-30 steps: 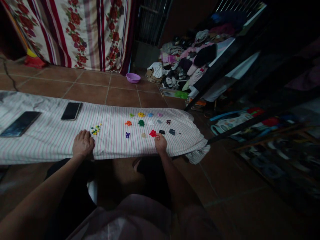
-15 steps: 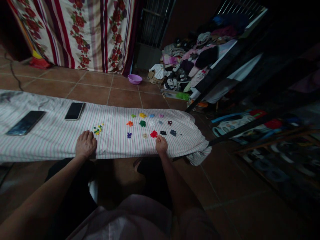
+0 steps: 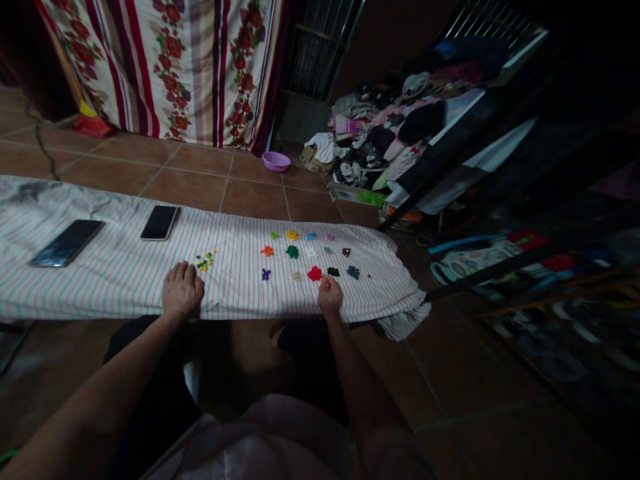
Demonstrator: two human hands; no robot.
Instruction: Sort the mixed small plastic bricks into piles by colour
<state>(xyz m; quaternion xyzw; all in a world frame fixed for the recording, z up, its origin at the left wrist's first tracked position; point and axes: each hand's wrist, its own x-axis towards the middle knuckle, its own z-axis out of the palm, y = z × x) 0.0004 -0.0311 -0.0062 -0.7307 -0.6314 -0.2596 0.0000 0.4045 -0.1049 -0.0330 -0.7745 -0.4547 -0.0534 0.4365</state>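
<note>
My left hand (image 3: 183, 288) lies palm down on the striped cloth (image 3: 235, 293), fingers stretched out, just below a loose mix of small yellow and green pieces (image 3: 205, 261). My right hand (image 3: 331, 295) is closed, thumb and fingertips together at the lower right edge of a red pile (image 3: 315, 273); whether a piece is between them is too small to see. Around it are a black pile (image 3: 333, 272), a grey pile (image 3: 353, 272) and a beige pile (image 3: 297, 276). Farther back lie a dark green pile (image 3: 293, 251), an orange pile (image 3: 267, 251) and a yellow pile (image 3: 293, 235).
Two phones, a black one (image 3: 160, 222) and a larger dark one (image 3: 67, 243), rest on the left of the cloth. Beyond the table, a purple basin (image 3: 276, 161) stands on the tiled floor near a heap of clothes (image 3: 380, 133). A dark post slants past the table's right end.
The whole view has shifted slightly, so everything appears farther right. My right hand's fingertips have drawn back a little from the red pile. My left hand stays beside the yellow and green pieces.
</note>
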